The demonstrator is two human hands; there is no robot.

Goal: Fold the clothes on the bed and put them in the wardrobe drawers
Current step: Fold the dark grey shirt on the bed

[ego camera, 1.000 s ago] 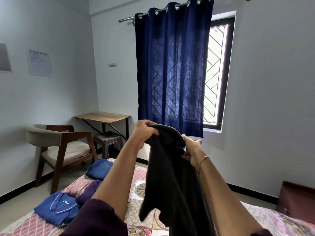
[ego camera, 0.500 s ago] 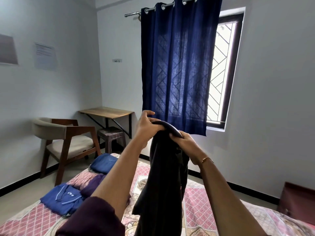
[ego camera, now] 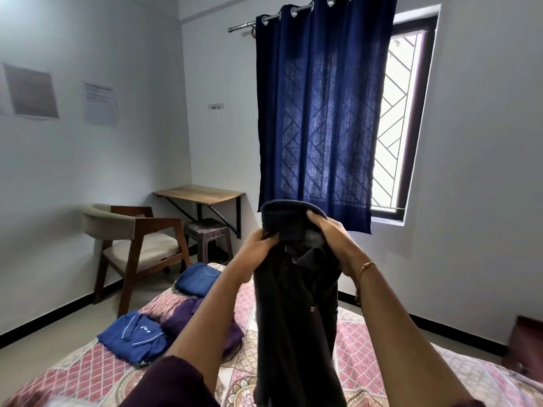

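— What's closest to the camera?

— Two bare forearms reaching forward over the bed (ego camera: pixel 367 345), which has a pink patterned cover. A dark purple sleeve (ego camera: pixel 173 383) shows at the left elbow, and a thin bangle (ego camera: pixel 365 267) sits on the right wrist.

— And the hands?

— Both are raised and hold a black shirt (ego camera: pixel 293 312) by its collar end. The left hand (ego camera: pixel 258 249) has its fingers (ego camera: pixel 271 237) curled into the cloth just below the collar. The right hand (ego camera: pixel 332 233) grips the collar's other side, thumb on top. Neither hand is loose.

— Where does the shirt hang?

— Straight down between the arms, above the bed, its lower end running out of the bottom of the view.

— Anything already folded?

— On the bed's left side, a blue shirt (ego camera: pixel 133 336) lies nearest, a purple garment (ego camera: pixel 188 314) just beside it, and blue jeans (ego camera: pixel 198 277) farther back near the bed's edge.

— Beyond the bed?

— A wooden chair (ego camera: pixel 138 239) with a pale cushion, a brown stool (ego camera: pixel 208 233) under a wall-mounted desk (ego camera: pixel 199 193), then a navy curtain (ego camera: pixel 317 113) over most of a window (ego camera: pixel 396 127) with a grille. Papers (ego camera: pixel 98 102) are stuck to the left wall.
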